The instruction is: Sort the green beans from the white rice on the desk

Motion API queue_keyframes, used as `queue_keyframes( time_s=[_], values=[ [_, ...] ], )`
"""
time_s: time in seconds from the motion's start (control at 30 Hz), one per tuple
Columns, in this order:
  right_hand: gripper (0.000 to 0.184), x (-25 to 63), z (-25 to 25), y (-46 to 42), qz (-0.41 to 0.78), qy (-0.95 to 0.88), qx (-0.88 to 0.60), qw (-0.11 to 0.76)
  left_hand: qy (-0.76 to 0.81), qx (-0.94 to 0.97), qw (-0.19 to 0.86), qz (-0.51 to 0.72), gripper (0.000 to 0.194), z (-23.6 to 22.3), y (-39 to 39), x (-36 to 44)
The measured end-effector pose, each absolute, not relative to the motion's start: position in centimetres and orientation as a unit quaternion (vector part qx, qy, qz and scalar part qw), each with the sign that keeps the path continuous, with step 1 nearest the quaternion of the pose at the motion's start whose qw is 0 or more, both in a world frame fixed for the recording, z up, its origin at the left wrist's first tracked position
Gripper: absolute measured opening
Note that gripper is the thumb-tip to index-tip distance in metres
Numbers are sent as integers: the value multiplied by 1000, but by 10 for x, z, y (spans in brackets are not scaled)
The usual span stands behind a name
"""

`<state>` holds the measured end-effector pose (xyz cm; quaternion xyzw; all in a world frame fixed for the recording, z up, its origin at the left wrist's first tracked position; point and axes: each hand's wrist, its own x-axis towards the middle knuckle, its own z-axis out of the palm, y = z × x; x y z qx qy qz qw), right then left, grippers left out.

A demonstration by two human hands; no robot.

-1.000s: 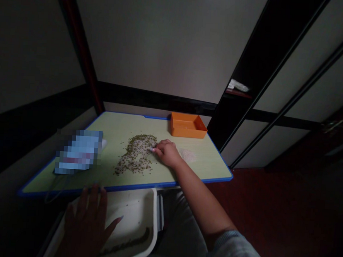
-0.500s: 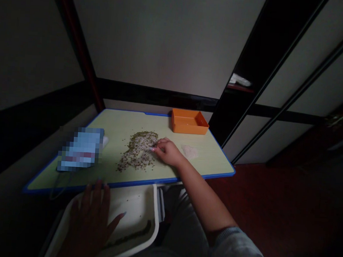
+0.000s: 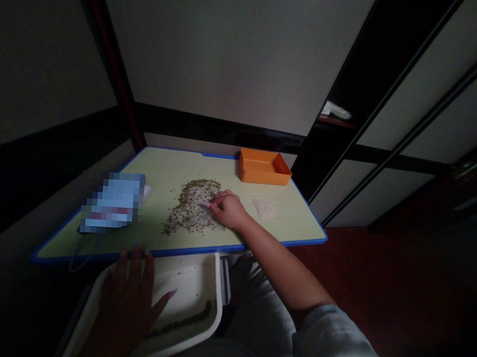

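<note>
A spread-out pile of small mixed grains (image 3: 199, 192), greenish, brown and whitish, lies on the pale yellow table (image 3: 162, 163). My right hand (image 3: 229, 210) rests at the pile's right side, thumb and fingers pinched together at the grains; what is between the fingertips is too small to name. To the right of that hand is a small separate heap of whitish grains (image 3: 264, 208). My left hand (image 3: 128, 295) is spread over the white tub (image 3: 216, 306), its fingertips near the table's front edge. Dark greenish grains (image 3: 185, 323) lie along the bottom of the tub.
At the back right of the table stands an orange box (image 3: 266, 176), with a few tiny specks inside. A blurred-out light blue item (image 3: 114, 200) lies on the left, with a thin cord hanging over the front edge. A cabinet wall (image 3: 221, 59) rises behind the table.
My right hand has shifted slightly left along the pile, its fingers still pinched. The left hand stays where it was over the tub.
</note>
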<state>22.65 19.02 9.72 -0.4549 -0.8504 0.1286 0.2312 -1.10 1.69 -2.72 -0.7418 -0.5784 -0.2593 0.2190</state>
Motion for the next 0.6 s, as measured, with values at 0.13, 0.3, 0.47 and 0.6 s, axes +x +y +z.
queue_keyframes(
  time_s=[0.13,0.3,0.47,0.6],
  values=[
    [33,231,100,189,126,-829,-494,229,-573,-745,221,-259,88,-25,16,-10],
    [34,235,101,192,136,-809,-514,251,-568,-749,222,-258,88,-24,15,-9],
    [43,233,99,191,196,-851,-407,267,-565,-747,230,-265,87,-23,16,-8],
    [36,229,98,187,183,-859,-407,249,-562,-749,231,-265,87,-22,16,-8]
  ],
)
